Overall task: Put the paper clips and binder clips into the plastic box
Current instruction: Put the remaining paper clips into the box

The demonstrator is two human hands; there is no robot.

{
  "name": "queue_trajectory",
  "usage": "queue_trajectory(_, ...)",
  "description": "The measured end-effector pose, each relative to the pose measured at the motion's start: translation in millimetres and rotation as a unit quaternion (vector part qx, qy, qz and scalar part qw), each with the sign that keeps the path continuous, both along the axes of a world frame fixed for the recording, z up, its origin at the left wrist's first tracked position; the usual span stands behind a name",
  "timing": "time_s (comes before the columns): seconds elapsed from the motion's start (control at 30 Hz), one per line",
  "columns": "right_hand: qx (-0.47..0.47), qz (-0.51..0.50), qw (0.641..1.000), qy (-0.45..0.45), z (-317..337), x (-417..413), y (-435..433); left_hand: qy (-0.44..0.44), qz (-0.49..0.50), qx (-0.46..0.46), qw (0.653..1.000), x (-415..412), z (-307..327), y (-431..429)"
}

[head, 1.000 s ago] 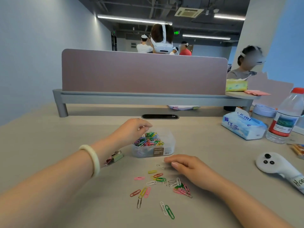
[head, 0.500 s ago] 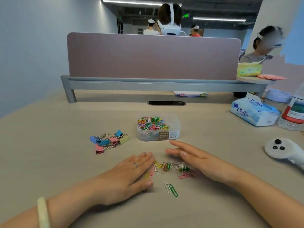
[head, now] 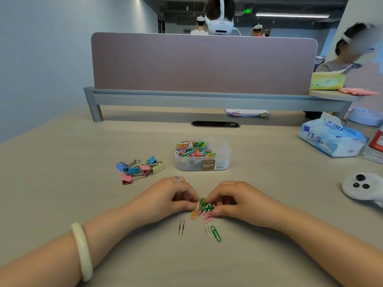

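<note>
Beige and matt, the surface (head: 83, 204) runs back to a grey metal rail (head: 207, 100) that carries a mauve partition panel (head: 203, 63). Behind the panel, people with white headsets sit in an office room with a blue-grey wall (head: 51, 59) on the left and a dark ceiling with strip lights. A green exit sign (head: 247, 11) hangs there, its letters too small to read. In the near middle of the surface lies a small heap of coloured paper clips (head: 202, 208). The left grip (head: 167, 195) and the right grip (head: 234, 199) meet on this heap from both sides, each narrow, with fingers curled and pinching the clips. Just in front of the heap three single clips lie apart: a dull metal one (head: 181, 226), a white one (head: 208, 229) and a green one (head: 216, 234). The clear plastic box (head: 222, 160) stands behind the hands, already holding many coloured clips. The binder clips (head: 139, 169), blue, pink and yellow, lie in a group to its left. The box carries a brown label (head: 208, 164) with a barcode beside it, and the print is too fine to read. At the right, a blue tissue pack (head: 331, 139) shows the word "Clean". Beside it stands a bottle (head: 376, 146) with a red label, cut by the frame edge, and a white controller (head: 361, 187) lies nearer.
</note>
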State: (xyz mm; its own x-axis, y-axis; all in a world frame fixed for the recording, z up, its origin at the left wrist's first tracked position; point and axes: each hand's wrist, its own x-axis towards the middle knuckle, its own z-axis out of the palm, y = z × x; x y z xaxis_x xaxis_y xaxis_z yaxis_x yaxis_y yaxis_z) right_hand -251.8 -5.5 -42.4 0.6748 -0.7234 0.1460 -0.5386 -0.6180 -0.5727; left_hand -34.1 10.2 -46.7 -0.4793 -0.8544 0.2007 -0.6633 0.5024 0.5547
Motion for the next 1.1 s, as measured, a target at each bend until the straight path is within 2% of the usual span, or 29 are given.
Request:
queue_trajectory(0.13,0.026,-0.039,0.999,-0.016,7.8,-10.6,4.6,0.052,0.019,0.028,0.998,20.5,7.4,5.0)
queue_trajectory(0.23,0.002,-0.032,0.994,0.108,7.5,-16.8,15.6,-0.043,0.005,0.078,0.996,34.5,8.4,8.9)
queue_trajectory(0.33,-0.076,-0.024,0.982,0.172,4.4,-5.3,23.6,-0.123,-0.012,0.043,0.991,27.0,1.7,7.2)
queue_trajectory(0.43,-0.107,-0.044,0.983,0.145,-2.8,5.6,18.2,-0.108,-0.008,0.001,0.994,14.6,-2.7,3.2)
queue_trajectory(0.57,-0.077,-0.036,0.994,0.062,-8.0,9.4,12.1,-0.042,-0.028,-0.001,0.999,7.3,-3.2,2.0)
queue_trajectory(0.7,-0.079,-0.039,0.996,0.029,-8.7,12.2,9.4,-0.044,-0.033,-0.025,0.998,4.2,-1.9,3.6)
queue_trajectory(0.97,-0.085,-0.044,0.991,0.088,0.0,23.0,1.3,-0.126,-0.030,-0.142,0.981,-1.1,-6.2,-0.6)
queue_trajectory(1.1,-0.110,-0.050,0.986,0.111,-3.1,20.2,3.6,-0.130,-0.023,-0.173,0.976,-5.0,-9.3,-7.2)
